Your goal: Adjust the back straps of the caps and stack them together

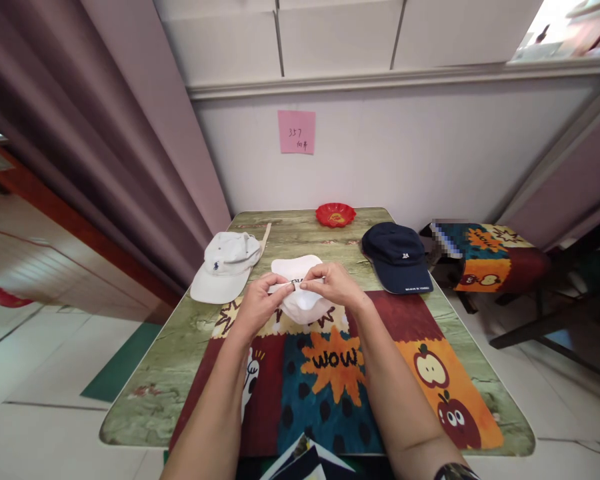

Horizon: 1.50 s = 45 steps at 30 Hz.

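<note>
Pinching the strap [279, 288] of the middle cap [306, 310] from either side, the left hand [264, 300] and right hand [336, 283] seem busy with its closure. That white cap sits over the far edge of the patterned mat [405, 313], between another white cap [223, 267] and a navy cap [397, 257]. Whether the strap is joined, I cannot tell. Any next move likely calls for steady thumbs and both strap ends in line.

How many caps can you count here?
3: a navy cap at the right of the table, a white cap at the left, and a smaller-looking pale cap between them, in the left hand and right hand.
</note>
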Each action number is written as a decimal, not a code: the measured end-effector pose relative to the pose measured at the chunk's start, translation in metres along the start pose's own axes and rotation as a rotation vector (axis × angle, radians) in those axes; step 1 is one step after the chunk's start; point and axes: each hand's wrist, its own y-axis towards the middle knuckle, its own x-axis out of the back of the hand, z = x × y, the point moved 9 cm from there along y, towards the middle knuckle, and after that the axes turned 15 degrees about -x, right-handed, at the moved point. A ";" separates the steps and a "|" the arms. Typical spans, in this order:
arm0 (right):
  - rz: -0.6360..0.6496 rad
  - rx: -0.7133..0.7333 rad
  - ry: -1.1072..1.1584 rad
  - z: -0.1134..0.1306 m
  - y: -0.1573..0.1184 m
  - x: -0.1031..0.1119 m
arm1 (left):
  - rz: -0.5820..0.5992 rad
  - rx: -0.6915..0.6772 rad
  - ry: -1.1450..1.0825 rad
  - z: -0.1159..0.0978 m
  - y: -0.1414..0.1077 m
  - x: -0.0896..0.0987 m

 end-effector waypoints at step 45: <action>0.133 -0.140 -0.061 -0.044 -0.008 0.020 | 0.208 0.077 0.026 0.010 -0.012 0.024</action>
